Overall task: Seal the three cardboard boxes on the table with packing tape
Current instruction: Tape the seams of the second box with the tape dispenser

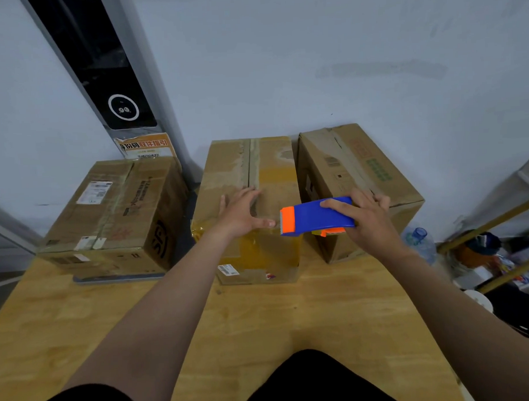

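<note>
Tape dispenser (316,216), blue body with an orange blade end, sits right of centre frame. The right hand (369,223) grips it from the right side, fingers curled over the top. Orange end points left, almost at the left hand's thumb tip. It's held over the gap between the middle box (268,170) and the right box (355,164); can't tell if it touches either. Left hand (242,214) lies flat on top of the middle box, fingers spread and straight across the centre seam, holding nothing. That box has yellowish tape on its near edge and front face. Left box (113,205) stands apart at centre left, shipping label on top, on a thin grey slab (119,278). All three stand on a light wooden table (261,320), backs near a pale wall (312,63). Upper left: slanted black panel (103,71) with a round ring mark, orange notice (146,146) below it. Right edge: yellow-framed shelf (498,222) with clutter, clear water bottle (419,240) beside it.
</note>
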`<move>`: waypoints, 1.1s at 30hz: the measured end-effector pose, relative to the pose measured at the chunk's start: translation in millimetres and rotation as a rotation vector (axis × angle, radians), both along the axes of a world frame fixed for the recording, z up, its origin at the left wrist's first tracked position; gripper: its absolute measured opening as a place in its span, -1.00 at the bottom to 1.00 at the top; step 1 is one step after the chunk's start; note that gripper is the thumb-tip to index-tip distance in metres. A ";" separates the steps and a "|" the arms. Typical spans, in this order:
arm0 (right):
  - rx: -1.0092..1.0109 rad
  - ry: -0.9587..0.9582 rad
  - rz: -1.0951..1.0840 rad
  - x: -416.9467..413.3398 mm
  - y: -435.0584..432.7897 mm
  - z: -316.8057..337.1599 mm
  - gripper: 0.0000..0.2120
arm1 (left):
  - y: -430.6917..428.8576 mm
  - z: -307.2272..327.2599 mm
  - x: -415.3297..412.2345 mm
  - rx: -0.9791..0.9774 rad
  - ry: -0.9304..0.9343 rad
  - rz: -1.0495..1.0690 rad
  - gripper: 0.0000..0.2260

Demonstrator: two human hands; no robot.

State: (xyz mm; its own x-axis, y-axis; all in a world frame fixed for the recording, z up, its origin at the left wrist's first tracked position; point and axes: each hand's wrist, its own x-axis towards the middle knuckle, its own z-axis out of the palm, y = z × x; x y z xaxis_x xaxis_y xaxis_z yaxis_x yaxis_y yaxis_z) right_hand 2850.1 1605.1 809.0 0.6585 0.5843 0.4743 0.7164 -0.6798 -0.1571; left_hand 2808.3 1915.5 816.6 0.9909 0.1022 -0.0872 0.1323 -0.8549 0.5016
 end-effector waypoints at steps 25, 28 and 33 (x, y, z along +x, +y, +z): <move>0.030 -0.006 0.065 33.6 -85.5 -5.9 -0.29 | 6.0 -6.5 -3.0 -0.063 -0.009 0.030 -0.13; 0.007 -0.024 0.062 36.4 -93.3 -8.8 -0.31 | 4.8 -7.4 -2.4 -0.052 -0.005 0.030 -0.14; -0.060 0.015 0.014 37.1 -80.1 -6.0 -0.39 | 1.7 -3.4 -3.2 -0.038 -0.006 0.020 -0.18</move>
